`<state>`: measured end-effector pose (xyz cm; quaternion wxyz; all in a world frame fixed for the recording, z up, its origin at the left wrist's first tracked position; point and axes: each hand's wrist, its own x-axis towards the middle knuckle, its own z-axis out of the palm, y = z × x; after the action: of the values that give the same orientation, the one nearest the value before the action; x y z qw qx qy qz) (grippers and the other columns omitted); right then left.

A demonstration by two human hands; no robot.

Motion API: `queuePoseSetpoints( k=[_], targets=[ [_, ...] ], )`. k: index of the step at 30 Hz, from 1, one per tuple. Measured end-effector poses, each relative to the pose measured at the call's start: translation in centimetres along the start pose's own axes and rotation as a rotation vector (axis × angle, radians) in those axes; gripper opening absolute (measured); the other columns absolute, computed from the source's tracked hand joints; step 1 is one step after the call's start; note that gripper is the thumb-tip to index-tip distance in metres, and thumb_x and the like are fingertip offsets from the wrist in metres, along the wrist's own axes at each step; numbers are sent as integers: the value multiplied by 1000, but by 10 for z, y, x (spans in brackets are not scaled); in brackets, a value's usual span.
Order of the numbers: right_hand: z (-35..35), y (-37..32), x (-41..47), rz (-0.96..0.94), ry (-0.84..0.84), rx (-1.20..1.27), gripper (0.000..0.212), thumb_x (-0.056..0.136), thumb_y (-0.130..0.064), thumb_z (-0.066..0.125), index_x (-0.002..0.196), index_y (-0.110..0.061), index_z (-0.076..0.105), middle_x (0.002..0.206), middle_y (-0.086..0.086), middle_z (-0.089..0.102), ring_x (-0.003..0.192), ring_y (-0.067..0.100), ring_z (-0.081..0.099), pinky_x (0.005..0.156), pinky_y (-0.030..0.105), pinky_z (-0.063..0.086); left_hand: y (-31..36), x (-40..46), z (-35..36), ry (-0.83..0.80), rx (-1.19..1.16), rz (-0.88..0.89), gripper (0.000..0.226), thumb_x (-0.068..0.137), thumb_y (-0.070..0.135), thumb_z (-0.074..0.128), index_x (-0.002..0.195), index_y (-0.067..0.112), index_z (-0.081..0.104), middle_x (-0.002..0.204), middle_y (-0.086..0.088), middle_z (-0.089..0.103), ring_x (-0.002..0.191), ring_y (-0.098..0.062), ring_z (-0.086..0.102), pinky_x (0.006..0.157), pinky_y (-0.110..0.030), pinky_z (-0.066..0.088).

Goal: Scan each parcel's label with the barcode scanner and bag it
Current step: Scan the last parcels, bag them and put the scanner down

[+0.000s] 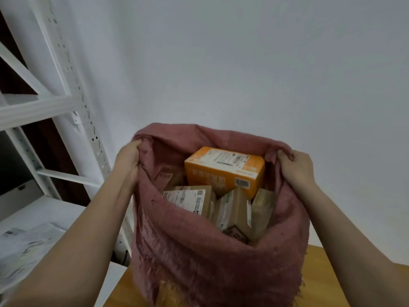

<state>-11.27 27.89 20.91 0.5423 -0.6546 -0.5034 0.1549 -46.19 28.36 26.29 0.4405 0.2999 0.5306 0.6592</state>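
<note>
Evidently soft, floppy woven sack (212, 251) on wooden table (327, 282), loaded with parcels (223, 171): probably heavy. Left hand (129, 160) and right hand (296, 167) bunching opposite rim edges; best gripped there.

White shipping labels with barcodes sit on the orange box (224, 168) and on a brown parcel (188, 200) beside it in the bag; their print is too blurred to read; large characters across the orange box's side are likewise illegible; no brand or number can be made out.
</note>
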Motion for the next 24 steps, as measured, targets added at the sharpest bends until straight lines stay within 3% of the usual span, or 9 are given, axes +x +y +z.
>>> queuePoseSetpoints(
  k=[1, 3, 6, 10, 12, 14, 17, 20, 24],
  targets=[
    [2, -1, -1, 0, 11, 7, 43, 98, -21, 51, 57, -9, 49, 58, 3, 50, 62, 20, 48, 61, 30, 29, 5, -4, 0, -4, -49, 2, 19, 98, 9, 47, 94, 0, 64, 57, -1, 70, 46, -8, 63, 52, -18, 55],
    [7, -1, -4, 17, -14, -7, 39, 99, -23, 50, 65, -4, 56, 65, 9, 55, 70, 26, 53, 62, 30, 31, 3, -10, 2, -13, -76, -19, 20, 98, 10, 47, 99, 0, 64, 48, 2, 65, 45, -10, 63, 44, -18, 51],
    [5, -8, -2, -11, 11, 10, 40, 98, -21, 49, 60, -7, 52, 64, 10, 54, 73, 27, 55, 64, 32, 34, 1, -9, 1, -46, -148, -53, 20, 97, 12, 48, 104, 3, 65, 61, -4, 70, 57, -17, 66, 46, -22, 54],
    [-1, -10, -4, -56, 45, 4, 39, 99, -25, 46, 64, -11, 54, 67, 9, 57, 75, 28, 56, 68, 33, 38, 18, -7, 0, -36, -162, 2, 33, 99, 17, 48, 125, 0, 59, 112, -14, 66, 81, -21, 63, 68, -27, 55],
    [-3, -4, -5, 14, -97, -253, 31, 98, -28, 47, 87, -6, 66, 94, 19, 66, 95, 36, 61, 75, 34, 41, 16, -8, 3, 8, -80, 24, 33, 100, 12, 44, 128, -1, 55, 110, -18, 62, 82, -23, 61, 60, -25, 51],
    [-12, -6, -1, -6, -84, -398, 29, 94, -28, 49, 101, -10, 70, 109, 20, 67, 104, 39, 61, 80, 35, 45, 7, -1, -4, 55, -71, -5, 30, 96, 7, 45, 122, 2, 58, 95, -14, 61, 73, -20, 58, 52, -25, 51],
    [-29, -7, 3, -108, 184, -274, 28, 91, -24, 44, 96, -15, 70, 101, 15, 68, 99, 38, 61, 80, 38, 46, 1, 5, -22, 121, -163, -63, 20, 97, 8, 43, 97, 6, 63, 92, -6, 60, 79, -18, 58, 74, -30, 52],
    [-32, 0, 4, -73, 169, -172, 27, 97, -19, 43, 74, -12, 57, 85, 17, 63, 90, 40, 60, 73, 38, 41, -10, 10, -31, 135, -253, -84, 26, 103, 7, 35, 93, 5, 58, 92, -6, 55, 82, -15, 54, 102, -29, 44],
    [-39, -16, 5, -136, 492, 80, 27, 95, -16, 43, 88, -2, 65, 94, 21, 66, 94, 35, 60, 80, 33, 38, -6, 9, -43, 220, -285, -29, 30, 101, 16, 40, 124, 8, 58, 92, -2, 61, 78, -12, 58, 66, -22, 54]
  ],
)
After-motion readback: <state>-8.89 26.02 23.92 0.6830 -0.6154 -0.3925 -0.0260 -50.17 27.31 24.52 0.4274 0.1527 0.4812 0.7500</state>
